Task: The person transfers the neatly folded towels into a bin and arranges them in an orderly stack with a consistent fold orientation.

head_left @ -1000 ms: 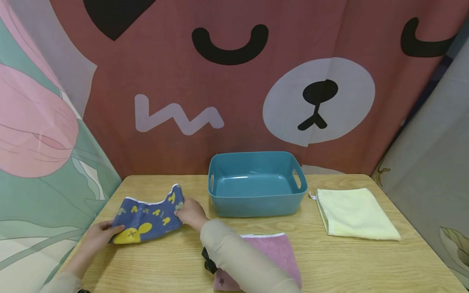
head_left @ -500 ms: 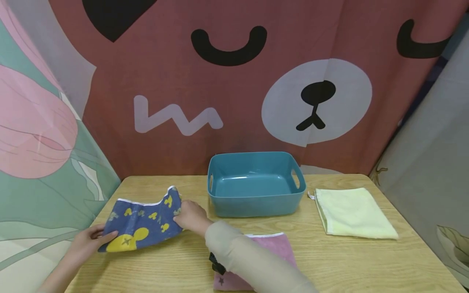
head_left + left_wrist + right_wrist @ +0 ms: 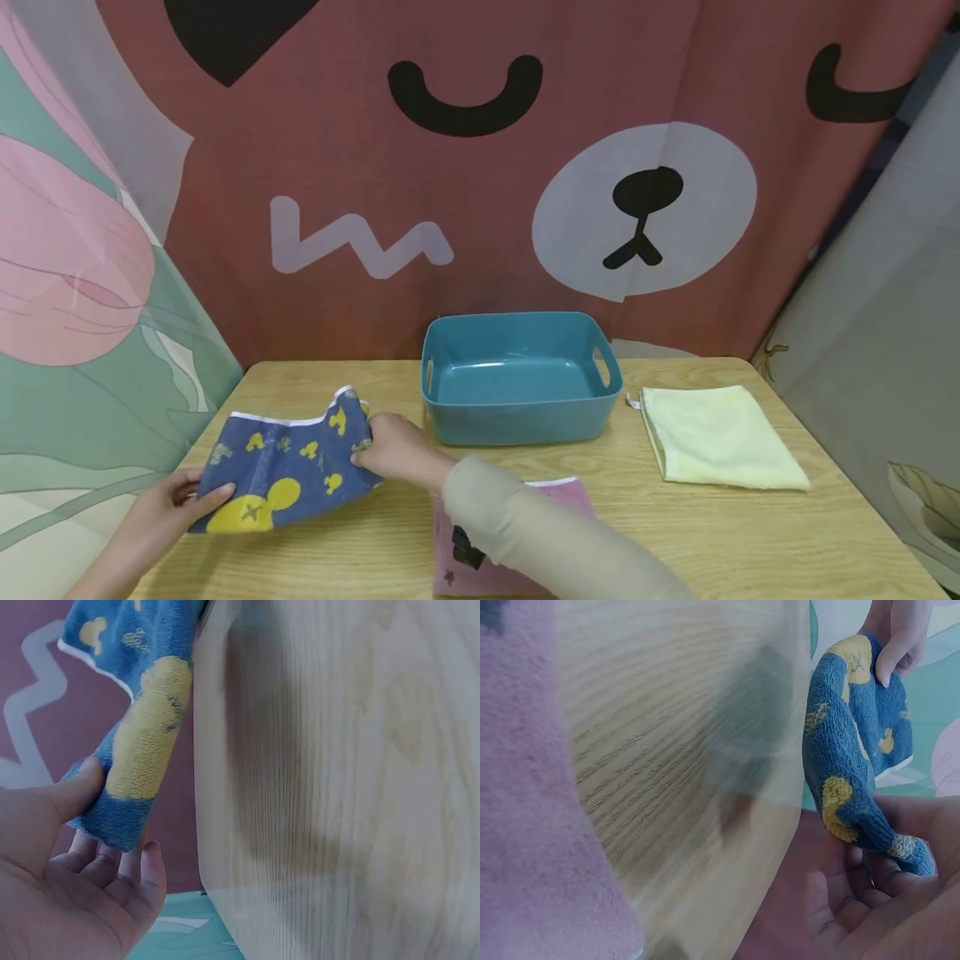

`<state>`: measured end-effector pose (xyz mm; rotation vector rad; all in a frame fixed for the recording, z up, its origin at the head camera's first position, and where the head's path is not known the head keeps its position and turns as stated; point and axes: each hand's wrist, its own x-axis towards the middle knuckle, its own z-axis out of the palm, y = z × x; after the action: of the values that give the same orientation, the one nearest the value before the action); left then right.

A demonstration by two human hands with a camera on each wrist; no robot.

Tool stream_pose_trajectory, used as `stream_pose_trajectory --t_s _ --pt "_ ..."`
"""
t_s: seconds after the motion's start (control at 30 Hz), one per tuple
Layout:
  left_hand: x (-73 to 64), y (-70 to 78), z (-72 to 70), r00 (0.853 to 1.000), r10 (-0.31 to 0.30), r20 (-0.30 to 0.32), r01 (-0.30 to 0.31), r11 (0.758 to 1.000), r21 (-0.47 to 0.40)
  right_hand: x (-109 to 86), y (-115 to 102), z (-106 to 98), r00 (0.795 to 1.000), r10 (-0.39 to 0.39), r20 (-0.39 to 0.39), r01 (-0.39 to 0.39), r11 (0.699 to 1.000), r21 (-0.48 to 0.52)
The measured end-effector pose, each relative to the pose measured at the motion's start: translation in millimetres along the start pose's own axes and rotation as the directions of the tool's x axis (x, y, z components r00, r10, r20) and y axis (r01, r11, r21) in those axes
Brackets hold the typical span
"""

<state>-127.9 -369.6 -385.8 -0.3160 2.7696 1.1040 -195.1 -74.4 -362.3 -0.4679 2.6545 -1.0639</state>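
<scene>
A blue towel (image 3: 292,467) with yellow mouse-head shapes and a white edge hangs folded above the left part of the table. My left hand (image 3: 159,512) pinches its left end, thumb on the near face, as the left wrist view also shows. At the towel's right end, my right hand (image 3: 401,450) pinches the cloth between thumb and fingers; in the right wrist view the cloth bunches at that grip (image 3: 900,855). Under my right forearm lies a folded pink towel (image 3: 558,497), partly hidden by the sleeve.
A teal plastic basket (image 3: 517,423) with side handle holes stands at the back middle of the wooden table (image 3: 675,542). To its right lies a folded pale yellow towel (image 3: 720,437) with a small white tag. A printed curtain (image 3: 480,200) hangs behind the table.
The blue towel's left end has moved left and nearer to me with my left hand, and the towel is more spread. My right forearm has swung a little to the right.
</scene>
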Motion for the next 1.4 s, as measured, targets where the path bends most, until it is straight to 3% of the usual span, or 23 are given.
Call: stream_pose_trajectory --t_s 0.27,0.53,0.73,0.93,1.17,1.4 --pt "-14.2 8.6 5.3 0.999 0.039 0.005 -0.040 0.998 0.045 -21.5 2 -4 0.995 -0.101 0.011 0.101 0.995 -0.024" --pt "-24.0 19.2 5.6 0.999 0.024 0.036 -0.028 0.993 0.111 -43.4 12 -12 0.987 -0.158 0.005 0.156 0.979 0.134" --pt "-30.3 23.2 8.3 0.999 0.005 0.037 -0.007 0.999 0.049 -58.5 25 -12 0.982 -0.191 -0.007 0.184 0.936 0.299" --pt "-35.5 27.4 9.6 0.998 -0.044 0.045 0.045 0.999 -0.016 -69.5 34 -14 0.977 -0.206 -0.056 0.212 0.905 0.370" --pt "-42.7 40.0 12.0 0.997 -0.055 0.059 0.057 0.998 -0.021 -83.2 44 -25 0.975 -0.213 -0.062 0.222 0.916 0.336" --pt "-50.4 54.1 23.3 0.998 -0.031 0.063 0.037 0.995 -0.091 -97.7 55 -35 0.978 -0.202 -0.042 0.203 0.910 0.360"
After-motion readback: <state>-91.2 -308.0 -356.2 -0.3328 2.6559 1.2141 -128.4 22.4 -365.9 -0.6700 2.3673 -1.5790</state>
